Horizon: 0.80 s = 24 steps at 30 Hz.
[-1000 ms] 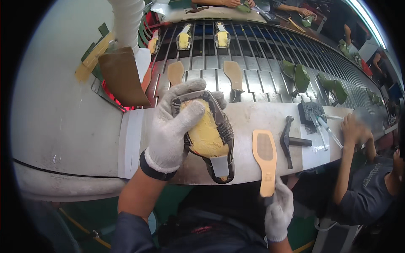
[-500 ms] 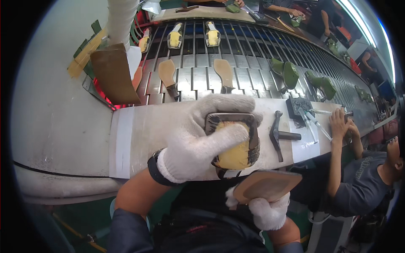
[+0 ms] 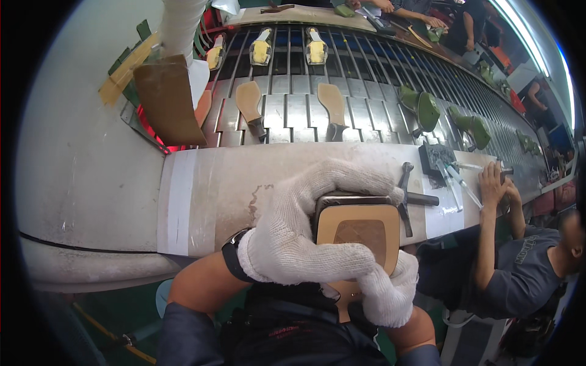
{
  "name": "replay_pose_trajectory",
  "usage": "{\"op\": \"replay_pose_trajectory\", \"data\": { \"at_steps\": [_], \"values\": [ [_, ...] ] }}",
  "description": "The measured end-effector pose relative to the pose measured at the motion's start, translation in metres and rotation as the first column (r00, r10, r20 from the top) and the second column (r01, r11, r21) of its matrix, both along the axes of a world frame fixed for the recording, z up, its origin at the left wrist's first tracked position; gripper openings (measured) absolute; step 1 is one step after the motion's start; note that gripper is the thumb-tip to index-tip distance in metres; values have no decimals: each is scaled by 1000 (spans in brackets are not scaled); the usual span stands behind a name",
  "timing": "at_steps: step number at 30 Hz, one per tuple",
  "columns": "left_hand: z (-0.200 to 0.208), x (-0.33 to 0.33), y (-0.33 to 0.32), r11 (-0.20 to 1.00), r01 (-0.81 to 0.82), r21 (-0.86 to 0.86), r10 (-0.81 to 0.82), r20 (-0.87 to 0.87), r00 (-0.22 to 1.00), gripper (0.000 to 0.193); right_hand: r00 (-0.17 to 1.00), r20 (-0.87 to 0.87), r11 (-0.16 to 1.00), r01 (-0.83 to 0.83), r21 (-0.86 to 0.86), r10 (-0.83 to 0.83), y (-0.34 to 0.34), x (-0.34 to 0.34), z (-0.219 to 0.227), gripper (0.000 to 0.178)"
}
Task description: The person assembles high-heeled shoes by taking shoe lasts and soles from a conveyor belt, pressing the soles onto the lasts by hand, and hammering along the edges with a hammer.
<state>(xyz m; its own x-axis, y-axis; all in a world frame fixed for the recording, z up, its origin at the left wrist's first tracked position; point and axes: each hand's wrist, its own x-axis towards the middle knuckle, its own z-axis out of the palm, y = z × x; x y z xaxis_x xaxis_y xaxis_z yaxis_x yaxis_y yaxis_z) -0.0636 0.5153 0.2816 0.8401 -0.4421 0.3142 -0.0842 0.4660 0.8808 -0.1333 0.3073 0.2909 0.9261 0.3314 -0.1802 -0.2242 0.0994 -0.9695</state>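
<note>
My left hand (image 3: 293, 229), in a white knit glove, wraps round a dark shoe (image 3: 351, 199) held bottom-up close in front of me. Its fingers curl over the far edge and its thumb lies across the sole. A tan shoe sole (image 3: 366, 229), with a browner roughened patch in its middle, now covers the shoe's bottom. From below, my right hand (image 3: 390, 293), gloved too, is closed on the sole's narrower near part. Its fingertips are partly hidden behind the sole and the left thumb. Most of the shoe is out of sight beneath the sole.
A hammer (image 3: 406, 198) lies on the worktop (image 3: 238, 171), beside a dark block (image 3: 433, 160) and syringe-like tubes (image 3: 455, 186). Beyond, a slatted conveyor (image 3: 287, 110) carries soles, yellow-bottomed shoes (image 3: 260, 49) and green shoes (image 3: 421, 110). A co-worker's hands (image 3: 497, 183) are at the right.
My right hand has brought the sole up and onto the shoe's yellow bottom, covering it. My left hand has come nearer and slightly right, its thumb now over the sole.
</note>
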Motion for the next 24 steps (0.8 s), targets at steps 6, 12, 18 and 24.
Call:
{"op": "replay_pose_trajectory", "data": {
  "at_steps": [6,12,18,24],
  "values": [
    [1,-3,1,999,-16,41,15,19,1000,75,999,-38,1000,16,8,-16,1,-4,-5,35],
    [0,-1,2,999,-35,36,33,53,998,61,1000,-19,996,13,91,-11,0,-6,-7,33],
    [10,0,4,999,8,39,-7,-23,1000,62,1000,-16,997,-22,74,23,1,-6,-6,34],
    [-6,15,1,998,56,-24,-55,65,996,78,998,-38,985,59,163,-53,4,6,1,41]
  ]
}}
